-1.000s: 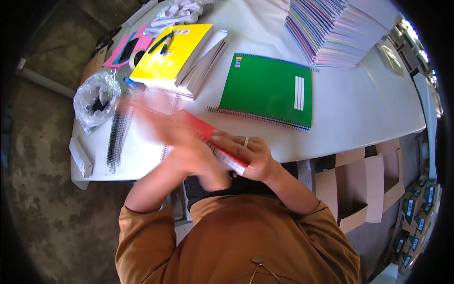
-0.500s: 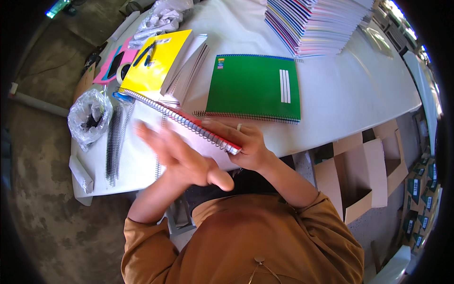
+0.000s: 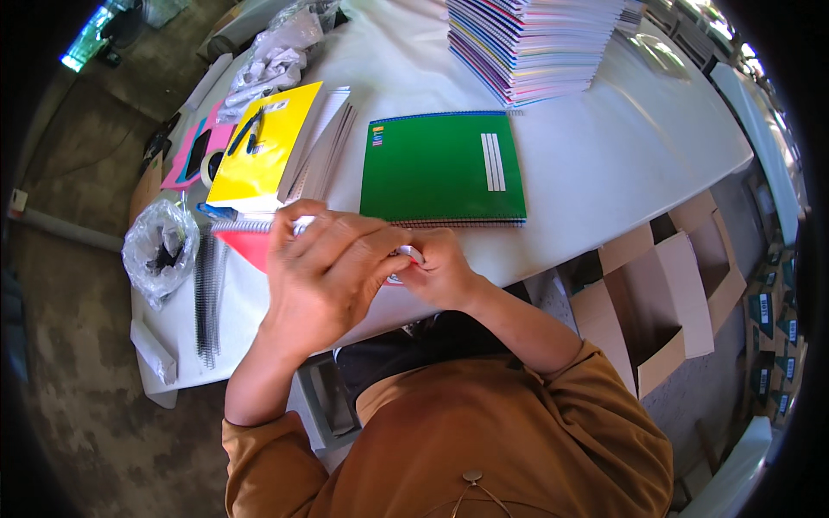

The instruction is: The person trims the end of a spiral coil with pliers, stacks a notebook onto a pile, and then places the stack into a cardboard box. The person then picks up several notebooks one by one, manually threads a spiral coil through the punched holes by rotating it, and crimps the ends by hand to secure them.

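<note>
A spiral notebook with a red cover [image 3: 246,246] is held over the near edge of the table, its coil spine facing up. My left hand [image 3: 324,268] bends its fingers over the spine and hides much of the notebook. Close against it, my right hand [image 3: 445,269] pinches the spine's right end, where a small silvery piece shows between the hands; I cannot make out what it is. Just beyond the hands a green spiral notebook [image 3: 432,168] lies flat. To its left are a yellow-covered book [image 3: 268,147] with a dark blue pen-like tool [image 3: 246,134] on top, and loose pages.
Loose black binding coils [image 3: 207,302] lie on the left, beside a clear plastic bag [image 3: 162,246]. A tall stack of notebooks [image 3: 540,47] stands at the back of the white table [image 3: 622,173]. Crumpled plastic [image 3: 281,56] lies far left. Open cardboard boxes [image 3: 643,293] stand below on the right.
My left hand was spread and blurred beside the spine; now it is closed over it. The notebook has turned from a steep slant to nearly level. The whole view has shifted slightly.
</note>
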A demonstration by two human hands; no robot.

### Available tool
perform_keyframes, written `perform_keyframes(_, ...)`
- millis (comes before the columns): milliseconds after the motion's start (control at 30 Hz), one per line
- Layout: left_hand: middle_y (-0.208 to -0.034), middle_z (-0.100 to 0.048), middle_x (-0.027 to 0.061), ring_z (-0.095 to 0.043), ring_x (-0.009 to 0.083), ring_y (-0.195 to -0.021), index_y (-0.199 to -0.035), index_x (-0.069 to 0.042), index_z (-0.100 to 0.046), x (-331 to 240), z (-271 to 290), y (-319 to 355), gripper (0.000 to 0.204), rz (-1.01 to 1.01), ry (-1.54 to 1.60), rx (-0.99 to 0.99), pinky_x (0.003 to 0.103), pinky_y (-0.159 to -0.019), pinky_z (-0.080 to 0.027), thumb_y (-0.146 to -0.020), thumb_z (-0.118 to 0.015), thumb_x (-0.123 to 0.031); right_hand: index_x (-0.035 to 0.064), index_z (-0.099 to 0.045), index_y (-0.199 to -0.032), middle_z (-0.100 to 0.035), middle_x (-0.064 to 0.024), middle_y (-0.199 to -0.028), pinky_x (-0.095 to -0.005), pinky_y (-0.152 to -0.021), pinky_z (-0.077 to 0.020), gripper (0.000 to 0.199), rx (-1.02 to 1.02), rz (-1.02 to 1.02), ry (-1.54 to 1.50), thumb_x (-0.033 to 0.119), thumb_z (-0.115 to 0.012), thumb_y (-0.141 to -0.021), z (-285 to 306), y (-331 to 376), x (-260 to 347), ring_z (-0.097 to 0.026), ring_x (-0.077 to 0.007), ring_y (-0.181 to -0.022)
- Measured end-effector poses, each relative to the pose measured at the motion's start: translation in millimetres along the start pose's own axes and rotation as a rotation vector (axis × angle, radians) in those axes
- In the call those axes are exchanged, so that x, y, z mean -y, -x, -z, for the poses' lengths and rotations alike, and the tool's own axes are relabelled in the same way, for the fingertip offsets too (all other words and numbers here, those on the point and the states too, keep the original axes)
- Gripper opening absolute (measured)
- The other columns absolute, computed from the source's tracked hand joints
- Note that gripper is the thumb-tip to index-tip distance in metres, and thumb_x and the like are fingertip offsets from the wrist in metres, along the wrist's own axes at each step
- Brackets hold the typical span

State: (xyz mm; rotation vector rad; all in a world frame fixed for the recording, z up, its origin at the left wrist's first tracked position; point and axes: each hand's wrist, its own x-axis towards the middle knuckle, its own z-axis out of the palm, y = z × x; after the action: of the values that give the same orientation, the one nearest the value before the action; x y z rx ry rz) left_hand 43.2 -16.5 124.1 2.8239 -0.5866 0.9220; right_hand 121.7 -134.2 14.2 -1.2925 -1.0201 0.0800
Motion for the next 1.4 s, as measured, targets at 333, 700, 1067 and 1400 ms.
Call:
perform_keyframes(333, -0.133, -0.030, 0.0234, -0.052, 0.0264, -0.109, -0.136, 0.000, -0.027, 34.0, 0.8, 14.4, 0.073, 0.449, -0.331, -0.793, 0.042, -0.099, -0.034, -0.081, -0.067, -0.026, 0.0028, -0.060, -0.106, -0.065, -0.0054, -0.093, -0.0310, -0.070, -0.0512, 0.024, -0.344, 0.066, -0.418, 0.004, -0.063, -0.081, 49.4, -18.5, 20.1, -0.063, -0.0165, -0.082)
perform_keyframes(700, -0.106, -0.064, 0.0108, -0.061, 0.0270, -0.099, -0.104, -0.006, -0.064, 37.1, -125.6, 9.9, 0.033, 0.113, 0.320, -0.403, 0.036, -0.087, -0.047, -0.072, -0.060, 0.003, -0.0031, -0.039, -0.130, -0.034, -0.0172, -0.139, -0.0363, -0.105, -0.0263, 0.061, -1.023, -0.259, -0.058, 0.046, -0.030, -0.096, 94.8, 1.2, -71.5, -0.036, -0.0276, -0.126)
perform_keyframes(1067, -0.107, -0.059, 0.0183, -0.050, 0.0319, -0.106, -0.119, -0.002, -0.049, 52.4, -176.7, 63.5, 0.050, 0.930, 0.074, -0.125, 0.044, -0.090, -0.037, -0.083, -0.061, -0.033, 0.0005, -0.049, -0.125, -0.056, -0.0170, -0.120, -0.0281, -0.092, -0.0405, 0.040, -0.560, -0.398, 0.413, 0.008, -0.056, -0.087, 117.9, 20.4, -98.7, -0.055, -0.0205, -0.107)
perform_keyframes(1400, -0.109, -0.059, 0.0149, -0.056, 0.0301, -0.093, -0.123, -0.009, -0.046, 36.2, -156.0, 66.6, 0.049, 0.958, 0.249, 0.065, 0.042, -0.092, -0.032, -0.077, -0.059, -0.017, 0.0012, -0.051, -0.123, -0.060, -0.0156, -0.112, -0.0259, -0.085, -0.0439, 0.040, -0.627, -0.473, 0.447, 0.004, -0.057, -0.084, 113.7, 30.9, -75.1, -0.058, -0.0163, -0.098)
